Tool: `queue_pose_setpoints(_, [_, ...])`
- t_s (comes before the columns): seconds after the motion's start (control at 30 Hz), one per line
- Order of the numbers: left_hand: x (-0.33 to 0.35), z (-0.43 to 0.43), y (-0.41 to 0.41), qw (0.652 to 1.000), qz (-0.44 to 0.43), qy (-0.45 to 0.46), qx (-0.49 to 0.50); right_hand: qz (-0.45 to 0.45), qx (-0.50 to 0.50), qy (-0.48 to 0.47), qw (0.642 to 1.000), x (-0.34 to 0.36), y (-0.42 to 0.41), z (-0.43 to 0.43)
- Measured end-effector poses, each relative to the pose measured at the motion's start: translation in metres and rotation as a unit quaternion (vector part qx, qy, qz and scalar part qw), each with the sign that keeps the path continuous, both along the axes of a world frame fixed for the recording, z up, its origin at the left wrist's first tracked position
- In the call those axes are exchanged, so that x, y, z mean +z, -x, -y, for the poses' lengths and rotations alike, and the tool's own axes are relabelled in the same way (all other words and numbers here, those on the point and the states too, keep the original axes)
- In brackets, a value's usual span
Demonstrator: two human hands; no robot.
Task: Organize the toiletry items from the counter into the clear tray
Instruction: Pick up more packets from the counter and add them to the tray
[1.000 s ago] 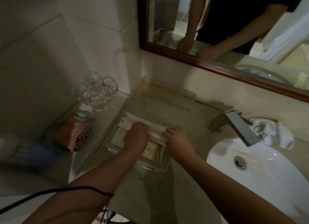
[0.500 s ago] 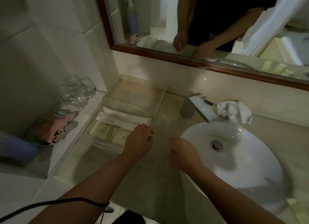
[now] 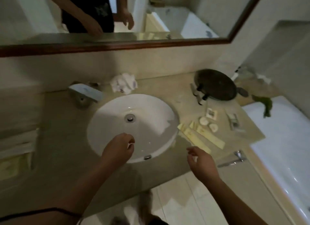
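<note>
Long pale yellow packets (image 3: 201, 136) lie on the counter right of the white sink (image 3: 132, 125). Beyond them sit two small round white items (image 3: 208, 124), a square white sachet (image 3: 211, 113) and small tubes (image 3: 234, 121). My right hand (image 3: 200, 162) hovers just short of the yellow packets, fingers apart and empty. Over the sink's front rim my left hand (image 3: 120, 149) hangs with loosely curled fingers, holding nothing. The clear tray (image 3: 15, 151) is a blur at the far left edge, with yellow packets inside it.
A faucet (image 3: 85, 93) and a crumpled white cloth (image 3: 124, 84) sit behind the sink. A dark round tray (image 3: 215, 83) with small bottles stands at the back right. A bathtub (image 3: 285, 140) borders the counter on the right. A mirror (image 3: 117, 18) hangs above.
My view has swung right from the clear tray to the sink and the items beyond it. Both hands left the tray empty and moved rightward across the sink.
</note>
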State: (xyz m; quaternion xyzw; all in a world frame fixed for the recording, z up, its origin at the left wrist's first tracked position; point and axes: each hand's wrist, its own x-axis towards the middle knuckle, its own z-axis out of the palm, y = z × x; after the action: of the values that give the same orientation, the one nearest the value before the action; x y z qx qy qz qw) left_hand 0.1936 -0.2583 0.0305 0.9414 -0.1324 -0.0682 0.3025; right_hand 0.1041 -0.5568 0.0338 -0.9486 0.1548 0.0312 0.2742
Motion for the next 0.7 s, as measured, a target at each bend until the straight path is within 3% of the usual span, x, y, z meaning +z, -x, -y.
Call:
queue_pose_setpoints(0.13, [0.001, 0.077, -0.001, 0.996, -0.003, 0.018, -0.09, -0.001, -0.042, 0.009, 0.999, 0.003, 0.005, 0.055])
queue_pose_setpoints(0.3, [0.007, 0.161, -0.009, 0.992, -0.016, -0.003, -0.122, -0.034, -0.042, 0.032, 0.998, 0.0, -0.019, 0.117])
queue_pose_setpoints(0.47, [-0.001, 0.243, -0.027, 0.994, -0.082, -0.066, 0.008, -0.01, 0.0, 0.075, 0.997, -0.014, -0.053, 0.168])
queue_pose_setpoints(0.57, [-0.017, 0.269, -0.035, 0.986, -0.069, -0.151, 0.024, -0.027, 0.064, 0.135, 0.988, -0.02, -0.062, 0.181])
queue_pose_setpoints(0.7, [-0.03, 0.282, -0.037, 0.977, -0.126, -0.157, 0.072, -0.028, 0.107, 0.159, 0.981, -0.029, -0.062, 0.187])
